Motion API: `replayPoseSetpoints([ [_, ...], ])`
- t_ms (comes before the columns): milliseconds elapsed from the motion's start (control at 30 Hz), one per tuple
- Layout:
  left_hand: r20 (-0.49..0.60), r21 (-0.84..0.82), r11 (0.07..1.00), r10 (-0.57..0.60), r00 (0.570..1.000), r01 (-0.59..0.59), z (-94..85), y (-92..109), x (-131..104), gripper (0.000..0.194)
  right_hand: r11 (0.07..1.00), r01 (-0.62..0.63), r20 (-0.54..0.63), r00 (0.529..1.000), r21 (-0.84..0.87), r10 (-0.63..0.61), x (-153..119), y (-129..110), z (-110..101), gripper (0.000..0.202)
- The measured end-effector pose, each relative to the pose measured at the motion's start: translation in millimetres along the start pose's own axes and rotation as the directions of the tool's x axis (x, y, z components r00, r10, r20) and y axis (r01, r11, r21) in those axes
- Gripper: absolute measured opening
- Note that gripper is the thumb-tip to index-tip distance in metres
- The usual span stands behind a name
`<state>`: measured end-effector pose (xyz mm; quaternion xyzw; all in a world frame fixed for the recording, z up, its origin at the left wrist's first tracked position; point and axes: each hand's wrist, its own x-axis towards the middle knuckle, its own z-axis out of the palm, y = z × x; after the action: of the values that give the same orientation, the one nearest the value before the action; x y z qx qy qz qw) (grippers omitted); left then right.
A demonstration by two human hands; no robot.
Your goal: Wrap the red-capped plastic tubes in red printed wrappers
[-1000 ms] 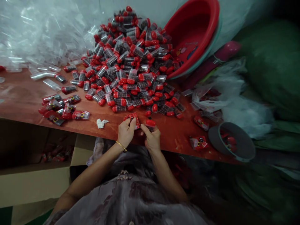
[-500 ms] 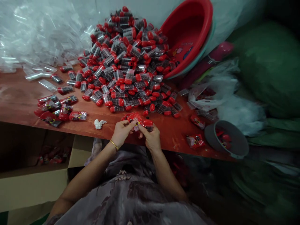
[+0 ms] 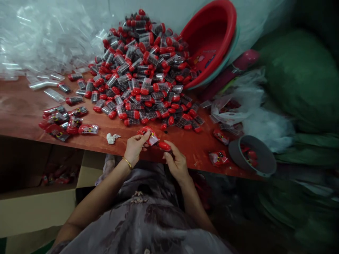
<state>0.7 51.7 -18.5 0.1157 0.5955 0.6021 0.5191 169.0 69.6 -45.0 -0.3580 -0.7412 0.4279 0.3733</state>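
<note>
My left hand (image 3: 134, 150), with a gold bracelet at the wrist, pinches a red printed plastic wrapper (image 3: 151, 135) between thumb and fingers. My right hand (image 3: 177, 161) grips a red-capped container (image 3: 164, 146); its red end points left toward the wrapper, and most of its body is hidden by the fingers. Wrapper and container are apart by a small gap. Just beyond both hands rises a large pile of clear containers with red caps and dark contents (image 3: 145, 86). Several containers in printed red wrappers (image 3: 59, 123) lie to the left, near a crumpled white tissue (image 3: 112, 138).
Clear plastic sleeves (image 3: 47, 38) are heaped at the back left. A red basin (image 3: 225, 38) leans behind the pile. On the right are a grey bowl (image 3: 267, 160) with red pieces, a printed packet (image 3: 218, 158) and plastic bags (image 3: 265, 125). An open cardboard box (image 3: 37, 211) stands below left.
My right hand has moved slightly right and down with the red-capped container, away from the wrapper. My left hand keeps the wrapper, now more visible. The view has shifted a little.
</note>
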Motion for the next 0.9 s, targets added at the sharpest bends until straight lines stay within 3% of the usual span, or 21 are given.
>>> replayPoseSetpoints([
  [100, 0.008, 0.016, 1.0, 0.007, 1.0, -0.007, 0.7, -1, -2, 0.049, 0.911, 0.26, 0.024, 0.963, -0.319, -0.267, -2, -6, -4, 0.041],
  [200, 0.012, 0.057, 0.998, 0.041, 0.999, -0.042, 1.1, -2, -4, 0.047, 0.805, 0.354, 0.065, 0.927, -0.476, -0.369, -1, -9, -3, 0.046],
  [400, 0.089, 0.08, 0.995, 0.05, 0.995, -0.057, -1.7, -1, -7, 0.045, 0.645, 0.346, 0.106, 0.919, -0.682, -0.38, 2, -7, -2, 0.054],
  [633, 0.207, 0.026, 0.999, 0.037, 0.978, -0.043, 0.0, -3, -10, 0.046, 0.657, 0.355, 0.102, 0.915, -0.665, -0.391, 6, -6, -2, 0.069],
  [733, 0.216, -0.01, 0.999, -0.03, 0.976, 0.033, 3.5, -5, -12, 0.049, 0.634, 0.318, 0.049, 0.914, -0.705, -0.403, 8, -7, 6, 0.07],
  [900, 0.192, -0.087, 0.987, -0.117, 0.974, 0.136, 8.9, -6, -14, 0.049, 0.586, 0.142, -0.126, 0.911, -0.797, -0.392, 10, -8, 25, 0.065],
])
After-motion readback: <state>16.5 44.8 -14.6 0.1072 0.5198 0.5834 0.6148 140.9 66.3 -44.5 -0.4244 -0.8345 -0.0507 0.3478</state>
